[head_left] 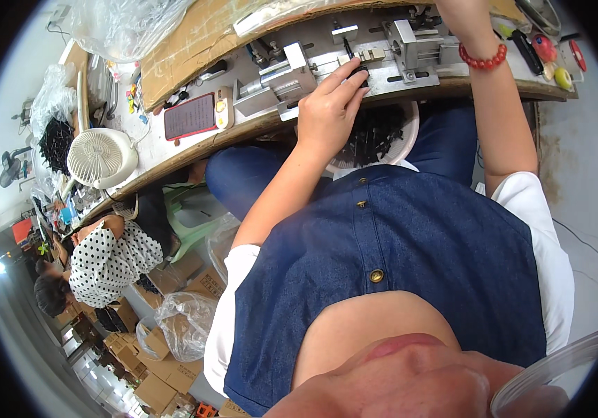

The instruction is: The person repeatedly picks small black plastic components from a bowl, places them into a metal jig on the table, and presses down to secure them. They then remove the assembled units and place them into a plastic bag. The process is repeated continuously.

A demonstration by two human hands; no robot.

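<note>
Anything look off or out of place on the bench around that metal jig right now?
Nothing stands out as damaged or spilled. The left hand rests fingertips on a small black part at the metal jig; the right hand runs out of the top edge. The bowl of black parts sits in the lap, contents inside.

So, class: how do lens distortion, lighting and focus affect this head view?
Head view: fisheye bends the workbench edge into a curve; a black rim frames the picture; daylight is soft and even, without harsh shadows; the left hand on the metal jig looks sharp; the clear rim at lower right is blurred.
</note>
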